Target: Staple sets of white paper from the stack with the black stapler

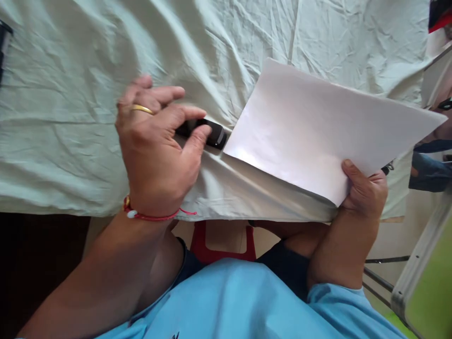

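White paper sheets [310, 122] slant over the cloth, and my right hand [367, 193] grips their lower right corner, thumb on top and fingers underneath. Close to the sheets' left corner lies a slim black object [216, 135] with a rounded end, perhaps a stapler; its left part is hidden by my fingers. Over it is my left hand [158, 136], slightly blurred, thumb and index finger apart with the black object showing between them. I cannot make out whether the fingers touch it.
A wrinkled pale green cloth [70, 141] covers the table. Beneath the front edge is a red stool [199, 245]. A metal-edged green board [431, 263] stands at the right. Part of a dark object [4, 44] shows at the far left.
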The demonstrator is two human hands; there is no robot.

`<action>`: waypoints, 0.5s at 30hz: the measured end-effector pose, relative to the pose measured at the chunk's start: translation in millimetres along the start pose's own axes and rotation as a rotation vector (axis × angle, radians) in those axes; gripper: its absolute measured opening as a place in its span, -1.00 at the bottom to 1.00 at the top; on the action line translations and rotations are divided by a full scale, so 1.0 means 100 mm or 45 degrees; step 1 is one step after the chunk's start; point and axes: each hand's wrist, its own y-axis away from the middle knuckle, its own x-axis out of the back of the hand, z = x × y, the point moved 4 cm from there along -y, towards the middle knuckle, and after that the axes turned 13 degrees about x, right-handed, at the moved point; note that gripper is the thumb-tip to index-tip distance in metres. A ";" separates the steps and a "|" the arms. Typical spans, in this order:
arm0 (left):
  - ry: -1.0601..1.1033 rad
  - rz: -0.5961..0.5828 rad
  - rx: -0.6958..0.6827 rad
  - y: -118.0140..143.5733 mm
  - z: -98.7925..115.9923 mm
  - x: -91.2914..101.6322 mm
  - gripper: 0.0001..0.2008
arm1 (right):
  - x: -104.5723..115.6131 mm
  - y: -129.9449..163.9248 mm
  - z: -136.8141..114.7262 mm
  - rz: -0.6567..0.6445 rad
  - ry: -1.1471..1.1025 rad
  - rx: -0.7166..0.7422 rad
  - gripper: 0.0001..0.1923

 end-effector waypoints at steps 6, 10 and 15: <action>0.171 0.207 0.018 0.25 0.35 0.05 -0.83 | 0.12 -0.04 -0.14 0.108 -0.044 0.033 -0.53; 0.483 -0.074 0.092 0.50 0.64 -0.06 -0.88 | 0.21 -0.05 -0.23 0.113 -0.049 0.081 -0.59; 0.923 -0.547 0.660 0.51 0.52 -0.29 -0.77 | 0.24 -0.04 -0.22 0.132 -0.063 0.081 -0.56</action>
